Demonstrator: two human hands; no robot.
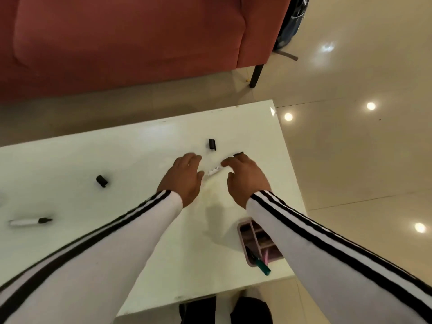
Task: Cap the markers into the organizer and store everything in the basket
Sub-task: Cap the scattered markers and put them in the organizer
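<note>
An uncapped white marker (216, 170) with a black tip lies on the white table (140, 146) between my hands. My right hand (245, 177) hovers over its tip end with fingers loosely curled; whether it touches the marker I cannot tell. My left hand (185, 177) is open just left of the marker. One black cap (212, 144) lies just beyond my hands, another black cap (102, 181) lies further left. A second uncapped marker (29, 221) lies at the table's left. The pink organizer (244, 239) stands under my right forearm, holding a teal-capped marker (263, 266).
A red sofa (128, 38) stands beyond the table's far edge. The table's right edge runs close by my right arm, with glossy beige floor (350, 148) beyond. A dark bag (291, 22) leans by the sofa. No basket is in view.
</note>
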